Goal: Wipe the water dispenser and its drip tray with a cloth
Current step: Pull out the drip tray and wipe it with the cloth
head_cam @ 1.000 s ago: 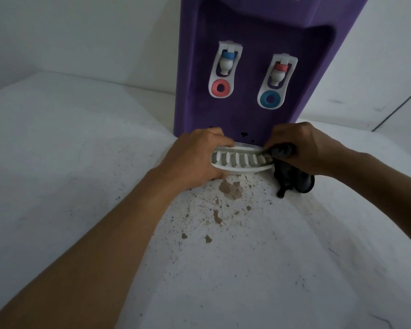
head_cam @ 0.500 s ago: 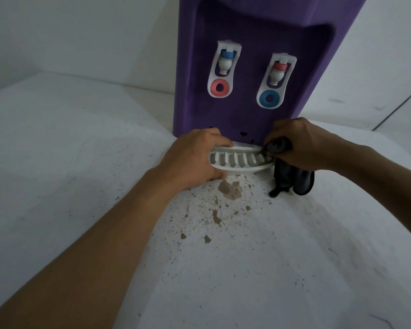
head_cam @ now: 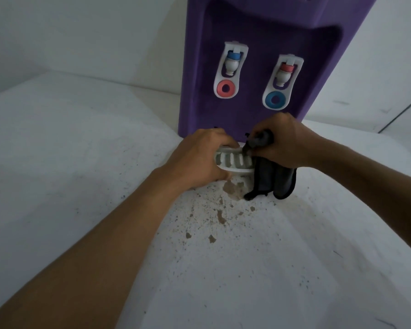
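A purple water dispenser [head_cam: 252, 32] stands at the back of a white surface, with two white taps on its front. At its foot sits the white slotted drip tray [head_cam: 233, 162]. My left hand [head_cam: 199, 160] grips the tray's left end, fingers curled over its back rim. My right hand [head_cam: 287, 143] holds a dark grey cloth [head_cam: 273, 179] bunched in its fingers and presses it on the tray's right part. The rest of the cloth hangs down over the tray's right end to the surface.
The white surface [head_cam: 81, 162] has brown chips and specks [head_cam: 230, 186] just in front of the tray. White walls meet behind the dispenser. A dark line [head_cam: 401, 115] runs along the right wall.
My right hand has slid the cloth leftward over the tray's slots, covering more of its right end. My left hand has kept its hold on the tray.
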Demonstrator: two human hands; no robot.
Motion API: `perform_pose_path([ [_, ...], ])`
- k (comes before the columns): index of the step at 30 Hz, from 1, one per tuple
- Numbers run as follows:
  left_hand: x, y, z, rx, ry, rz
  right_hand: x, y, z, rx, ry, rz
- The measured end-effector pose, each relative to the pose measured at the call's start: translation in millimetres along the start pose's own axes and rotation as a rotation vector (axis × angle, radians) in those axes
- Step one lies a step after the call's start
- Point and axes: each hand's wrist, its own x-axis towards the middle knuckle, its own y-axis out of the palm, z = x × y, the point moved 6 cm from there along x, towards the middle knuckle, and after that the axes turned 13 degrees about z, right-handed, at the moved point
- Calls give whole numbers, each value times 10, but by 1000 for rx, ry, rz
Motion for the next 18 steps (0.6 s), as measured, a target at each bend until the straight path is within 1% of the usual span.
perform_pose_path([
  [4, 8, 2, 15, -15, -28, 19, 29, 111, 132, -32, -62, -23],
  [8, -25, -6, -9, -1, -23, 8, -34, 99, 53, 107, -58, -84],
  [10, -17, 6, -27, 3, -15, 12, -69, 132, 48, 130, -55, -65],
  [14, -19, 19, 7, -19, -51, 29, 0, 144, 89, -148, -14, 59],
  [18, -23, 18, -1, 4, -42, 40, 17, 82, 107, -232, 60, 104],
])
